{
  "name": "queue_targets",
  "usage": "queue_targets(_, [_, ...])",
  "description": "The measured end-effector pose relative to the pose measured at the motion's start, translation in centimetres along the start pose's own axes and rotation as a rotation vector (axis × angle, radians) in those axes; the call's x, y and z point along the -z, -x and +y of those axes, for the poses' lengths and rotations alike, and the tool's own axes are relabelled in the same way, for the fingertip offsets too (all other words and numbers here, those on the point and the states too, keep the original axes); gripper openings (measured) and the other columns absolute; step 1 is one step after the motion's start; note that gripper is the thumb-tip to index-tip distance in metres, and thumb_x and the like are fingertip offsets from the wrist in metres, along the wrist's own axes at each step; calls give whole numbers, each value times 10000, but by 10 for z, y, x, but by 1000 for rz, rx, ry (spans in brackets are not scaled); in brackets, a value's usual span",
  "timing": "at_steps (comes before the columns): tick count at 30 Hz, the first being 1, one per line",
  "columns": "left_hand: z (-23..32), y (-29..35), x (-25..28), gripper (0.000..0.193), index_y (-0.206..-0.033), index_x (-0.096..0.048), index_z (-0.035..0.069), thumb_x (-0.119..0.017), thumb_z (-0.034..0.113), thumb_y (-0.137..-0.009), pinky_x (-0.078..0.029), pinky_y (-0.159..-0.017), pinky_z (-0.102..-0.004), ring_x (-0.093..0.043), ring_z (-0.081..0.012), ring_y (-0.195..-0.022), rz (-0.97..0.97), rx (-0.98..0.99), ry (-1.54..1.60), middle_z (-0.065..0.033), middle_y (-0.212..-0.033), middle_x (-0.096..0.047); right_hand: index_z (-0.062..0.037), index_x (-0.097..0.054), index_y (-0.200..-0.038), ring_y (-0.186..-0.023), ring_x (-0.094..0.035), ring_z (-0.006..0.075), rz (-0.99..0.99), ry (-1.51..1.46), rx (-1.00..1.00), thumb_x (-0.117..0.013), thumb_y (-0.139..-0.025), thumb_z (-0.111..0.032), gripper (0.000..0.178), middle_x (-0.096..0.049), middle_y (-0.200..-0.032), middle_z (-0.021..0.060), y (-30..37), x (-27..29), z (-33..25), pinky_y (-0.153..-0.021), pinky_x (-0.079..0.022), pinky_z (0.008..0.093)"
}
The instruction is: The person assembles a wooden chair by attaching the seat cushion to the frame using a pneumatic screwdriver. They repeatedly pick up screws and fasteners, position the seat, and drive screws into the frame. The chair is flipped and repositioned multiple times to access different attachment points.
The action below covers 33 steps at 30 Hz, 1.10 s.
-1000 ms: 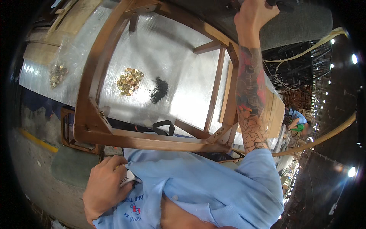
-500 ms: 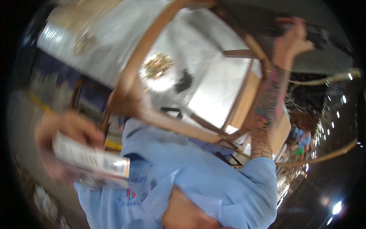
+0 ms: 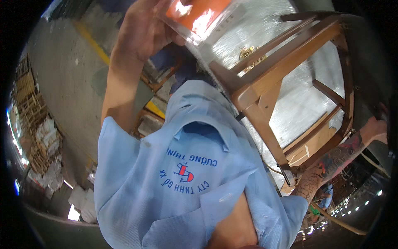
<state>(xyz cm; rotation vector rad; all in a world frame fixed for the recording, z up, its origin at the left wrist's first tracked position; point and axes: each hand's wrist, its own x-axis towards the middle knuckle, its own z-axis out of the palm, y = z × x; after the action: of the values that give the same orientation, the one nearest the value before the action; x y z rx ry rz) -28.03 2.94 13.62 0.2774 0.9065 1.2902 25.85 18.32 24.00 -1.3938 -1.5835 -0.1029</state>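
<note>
My raised left hand [image 3: 143,31] grips a clear plastic pack [image 3: 197,16] with a shiny orange face, at the top edge of the view. Its fingers are partly cut off there. Right of it, a brown wooden chair frame [image 3: 286,54] rests tilted on a worktable [image 3: 286,112] with a shiny, film-like silvery top. My right arm reaches past the frame's lower right side. At the dark right rim is my right hand [image 3: 375,129]; its fingers are too dim and cut off to read.
A small heap of brassy hardware [image 3: 248,54] lies on the worktable behind the frame's rails. Cardboard [image 3: 311,143] sits under the frame's near right. Stacked wooden pieces [image 3: 35,112] and white bags [image 3: 83,203] stand far left, beyond a yellow floor line [image 3: 93,39].
My left hand has risen from the lower left to the top, turning the pack to its orange face. My right hand has shifted toward the right rim. The view has swung.
</note>
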Motion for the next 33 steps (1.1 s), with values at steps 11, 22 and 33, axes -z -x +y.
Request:
queue_targets(11, [16, -48, 17, 573, -1366, -481, 58, -702, 301, -897, -609, -603, -317, -674, -151, -958, -207, 29, -423, -46, -1143, -644, -33, -562, -1077, -902, -642, 232, -4, 267, -19, -549, -884, -122, 213, -654, -871, 50, 9, 14, 44, -829, -453, 423])
queue_targets(22, [1, -151, 44, 563, -1375, -447, 67, -708, 198, -894, -593, -791, -315, -620, -165, -1032, -44, 61, -433, -71, -1188, -584, -57, -624, -1047, -958, -607, 194, 192, 184, -112, -640, -794, -26, 255, -683, -889, 8, 17, 20, 42, -831, -456, 397])
queue_targets(33, [-22, -469, 116, 446, -1175, -605, -32, -733, 264, -867, -568, -718, -350, -673, -222, -877, 111, -302, -918, -140, -1056, -673, -9, -582, -801, -570, -567, 233, 202, 47, -142, -585, -848, -179, 176, -558, -660, 104, 17, 12, 27, -562, -503, 373])
